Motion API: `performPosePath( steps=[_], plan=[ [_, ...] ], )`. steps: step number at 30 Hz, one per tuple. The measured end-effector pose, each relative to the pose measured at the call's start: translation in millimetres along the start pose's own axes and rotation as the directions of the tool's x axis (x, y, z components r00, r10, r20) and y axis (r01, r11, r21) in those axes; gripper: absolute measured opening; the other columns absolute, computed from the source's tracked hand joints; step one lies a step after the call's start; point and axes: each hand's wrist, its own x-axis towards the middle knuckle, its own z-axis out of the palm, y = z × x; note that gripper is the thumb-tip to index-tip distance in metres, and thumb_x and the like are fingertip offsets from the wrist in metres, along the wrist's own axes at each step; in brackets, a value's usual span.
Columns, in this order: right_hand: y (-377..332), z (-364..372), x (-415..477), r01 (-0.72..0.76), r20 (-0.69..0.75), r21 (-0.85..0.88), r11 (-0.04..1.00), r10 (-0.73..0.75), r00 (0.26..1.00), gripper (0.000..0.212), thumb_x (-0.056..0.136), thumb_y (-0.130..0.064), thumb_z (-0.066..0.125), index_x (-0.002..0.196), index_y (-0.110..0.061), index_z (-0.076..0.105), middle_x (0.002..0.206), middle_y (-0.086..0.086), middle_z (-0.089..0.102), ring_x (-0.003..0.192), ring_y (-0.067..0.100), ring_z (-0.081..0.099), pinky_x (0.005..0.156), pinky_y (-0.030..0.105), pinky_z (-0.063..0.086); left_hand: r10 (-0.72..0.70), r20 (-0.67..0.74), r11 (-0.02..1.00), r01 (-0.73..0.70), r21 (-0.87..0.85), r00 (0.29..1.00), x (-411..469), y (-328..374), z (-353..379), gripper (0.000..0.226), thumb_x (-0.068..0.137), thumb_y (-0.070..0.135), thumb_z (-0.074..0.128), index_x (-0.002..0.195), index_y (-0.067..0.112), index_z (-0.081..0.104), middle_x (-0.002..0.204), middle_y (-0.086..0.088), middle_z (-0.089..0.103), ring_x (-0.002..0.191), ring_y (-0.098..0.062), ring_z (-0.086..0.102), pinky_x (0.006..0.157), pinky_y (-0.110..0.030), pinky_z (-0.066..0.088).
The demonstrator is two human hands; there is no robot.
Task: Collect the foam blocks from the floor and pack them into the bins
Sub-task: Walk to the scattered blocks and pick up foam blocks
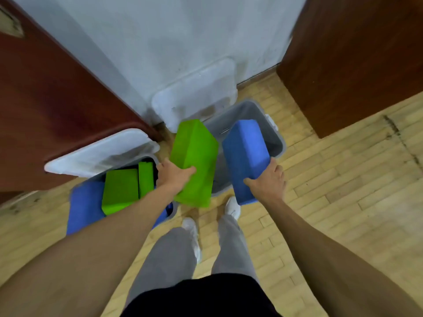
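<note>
Your green block (194, 161) and blue block (245, 154) cover much of the inside of the right bin (272, 133), your fingertips hidden behind them.

We counted two bins, a left bin (175, 208) and a gray bin (251, 113) right of it. We also counted two clear lids (100, 154) (194, 94), three green blocks (194, 156) (120, 188) (145, 177) and at least two blue blocks (245, 154) (84, 202).

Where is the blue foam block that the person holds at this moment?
In the head view the blue foam block is right of centre, gripped by the right hand over the grey bin, beside the green block in the left hand.
</note>
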Motion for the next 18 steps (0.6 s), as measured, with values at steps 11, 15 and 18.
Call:
performPosePath(
  steps=[11, 15, 18],
  plan=[
    [26, 196, 214, -0.14, 0.102, 0.05, 0.989, 0.134, 0.986, 0.102, 0.073, -0.038, 0.079, 0.148, -0.004, 0.019, 0.14, 0.019, 0.038, 0.129, 0.037, 0.039, 0.106, 0.047, 0.034, -0.152, 0.141, 0.988, 0.148, 0.04, 0.978, 237, -32, 188, 0.088, 0.076, 0.057, 0.071, 0.138, 0.004, 0.039, 0.137, -0.015, 0.04, 0.122, -0.036, 0.048, 0.096, -0.04, 0.042],
    [34, 249, 258, -0.158, 0.126, 0.149, 0.976, 0.14, 0.982, 0.089, 0.078, -0.037, 0.076, 0.146, -0.008, 0.026, 0.141, 0.017, 0.037, 0.128, 0.035, 0.041, 0.106, 0.045, 0.035, -0.068, 0.192, 0.997, 0.074, -0.022, 0.979, 289, -44, 235, 0.068, 0.084, 0.04, 0.067, 0.14, 0.011, 0.041, 0.133, -0.01, 0.046, 0.118, -0.028, 0.052, 0.091, -0.027, 0.04],
    [33, 265, 268, -0.085, 0.187, 0.174, 0.981, 0.051, 0.981, 0.062, 0.084, -0.03, 0.072, 0.136, -0.009, 0.046, 0.137, 0.013, 0.041, 0.121, 0.028, 0.048, 0.102, 0.031, 0.034, -0.038, 0.284, 0.997, 0.054, -0.049, 0.958, 301, -45, 248, 0.052, 0.09, 0.026, 0.06, 0.138, 0.014, 0.044, 0.13, -0.01, 0.049, 0.111, -0.026, 0.055, 0.085, -0.03, 0.042]
  ],
)
